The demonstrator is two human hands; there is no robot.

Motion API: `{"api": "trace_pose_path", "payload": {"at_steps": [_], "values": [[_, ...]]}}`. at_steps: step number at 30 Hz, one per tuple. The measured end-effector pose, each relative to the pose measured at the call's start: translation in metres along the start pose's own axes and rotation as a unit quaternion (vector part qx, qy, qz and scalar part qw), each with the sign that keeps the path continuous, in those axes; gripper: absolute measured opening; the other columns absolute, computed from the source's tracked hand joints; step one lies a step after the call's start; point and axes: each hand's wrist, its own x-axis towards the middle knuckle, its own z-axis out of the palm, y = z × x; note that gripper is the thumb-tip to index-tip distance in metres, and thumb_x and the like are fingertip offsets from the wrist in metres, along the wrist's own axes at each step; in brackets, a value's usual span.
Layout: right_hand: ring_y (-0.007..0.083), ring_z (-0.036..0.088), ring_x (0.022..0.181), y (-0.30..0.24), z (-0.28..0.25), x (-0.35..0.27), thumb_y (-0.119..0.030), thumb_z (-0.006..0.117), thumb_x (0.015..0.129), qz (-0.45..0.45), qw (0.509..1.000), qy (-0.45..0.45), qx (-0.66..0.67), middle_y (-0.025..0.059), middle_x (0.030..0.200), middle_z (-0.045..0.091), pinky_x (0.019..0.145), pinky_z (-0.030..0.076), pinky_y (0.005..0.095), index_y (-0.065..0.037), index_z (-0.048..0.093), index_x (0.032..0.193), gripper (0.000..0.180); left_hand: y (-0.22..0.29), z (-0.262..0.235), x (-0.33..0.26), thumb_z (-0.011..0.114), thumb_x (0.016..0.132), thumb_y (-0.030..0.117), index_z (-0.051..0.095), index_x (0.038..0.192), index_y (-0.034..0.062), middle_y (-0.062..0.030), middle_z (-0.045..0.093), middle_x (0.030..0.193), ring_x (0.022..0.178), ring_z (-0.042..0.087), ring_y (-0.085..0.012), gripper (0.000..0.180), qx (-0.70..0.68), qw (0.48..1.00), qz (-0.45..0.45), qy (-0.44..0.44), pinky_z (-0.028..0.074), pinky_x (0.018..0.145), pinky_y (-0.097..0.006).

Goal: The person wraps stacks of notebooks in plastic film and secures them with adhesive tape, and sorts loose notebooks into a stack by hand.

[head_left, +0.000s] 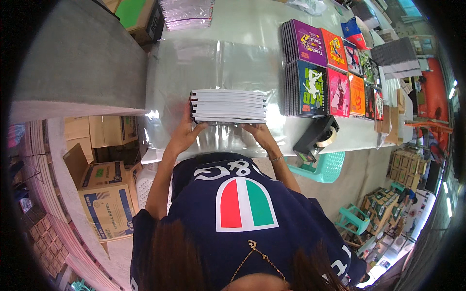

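Observation:
A stack of several notebooks (pixel 229 106) stands on the table in front of me, its white page edges facing me. My left hand (pixel 186 134) grips the stack's left end, thumb on the near side and fingers along the side. At the near right corner, my right hand (pixel 260 136) holds the stack with its thumb in front; its other fingers are partly hidden. Beneath the stack lies a clear, shiny plastic sheet (pixel 182 68) spread over the table.
Rows of notebooks with colourful covers (pixel 315 92) are stacked to the right. A black tape dispenser (pixel 315 139) sits near the front edge. Plastic-wrapped packs (pixel 187 12) lie at the far left. Beside the table is a grey block (pixel 82 58), with cardboard boxes (pixel 109 199) below.

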Motion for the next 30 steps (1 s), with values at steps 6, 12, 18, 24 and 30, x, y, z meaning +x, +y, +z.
{"api": "trace_pose_path", "payload": {"at_steps": [6, 12, 18, 24, 30], "values": [[0.0226, 0.051, 0.113, -0.012, -0.009, -0.002, -0.013, 0.057, 0.09, 0.03, 0.996, -0.072, -0.035, 0.0131, 0.12, 0.058, 0.099, 0.038, 0.0332, 0.002, 0.055, 0.121, 0.035, -0.018, 0.006, -0.002, 0.055, 0.092, 0.013, 0.043, 0.131, -0.0023, -0.0197, 0.04, 0.137, 0.129, 0.035, -0.0319, 0.044, 0.076, 0.996, 0.05, 0.025, 0.023, 0.11, -0.036], [0.0296, 0.048, 0.119, -0.014, -0.008, -0.008, -0.005, 0.048, 0.089, -0.003, 0.996, -0.041, -0.085, 0.0205, 0.126, 0.053, 0.103, 0.035, 0.0349, 0.007, 0.049, 0.124, 0.037, -0.007, 0.002, -0.005, 0.058, 0.089, 0.006, 0.008, 0.143, -0.0009, -0.0218, 0.028, 0.145, 0.135, 0.028, -0.031, 0.074, 0.101, 0.994, 0.028, 0.001, 0.022, 0.112, -0.036], [0.0302, 0.045, 0.123, 0.008, -0.015, -0.003, -0.006, 0.049, 0.09, 0.041, 0.98, -0.079, -0.18, 0.0215, 0.131, 0.049, 0.105, 0.033, 0.0348, 0.007, 0.04, 0.13, 0.044, -0.033, 0.0, -0.015, 0.056, 0.091, 0.01, 0.046, 0.125, 0.0014, -0.0181, 0.039, 0.138, 0.126, 0.038, -0.0321, 0.037, 0.078, 0.997, 0.025, -0.007, 0.028, 0.107, -0.038], [0.0282, 0.024, 0.138, -0.014, -0.012, -0.005, -0.011, 0.049, 0.091, -0.06, 0.986, -0.097, -0.121, 0.0195, 0.147, 0.03, 0.113, 0.019, 0.0339, 0.003, 0.03, 0.14, 0.054, -0.059, -0.01, -0.019, 0.053, 0.092, 0.012, 0.035, 0.137, 0.003, -0.0176, 0.021, 0.149, 0.135, 0.025, -0.0308, 0.049, 0.154, 0.986, 0.007, -0.059, 0.021, 0.111, -0.038], [0.0302, 0.018, 0.141, -0.019, -0.017, -0.004, -0.013, 0.048, 0.094, -0.054, 0.978, -0.136, -0.146, 0.0194, 0.152, 0.02, 0.115, 0.015, 0.0344, 0.002, 0.026, 0.143, 0.056, -0.024, 0.001, -0.022, 0.053, 0.093, 0.014, 0.023, 0.145, 0.0041, -0.0174, 0.009, 0.155, 0.14, 0.016, -0.0312, 0.061, 0.144, 0.989, 0.018, -0.036, 0.015, 0.114, -0.037]]}}
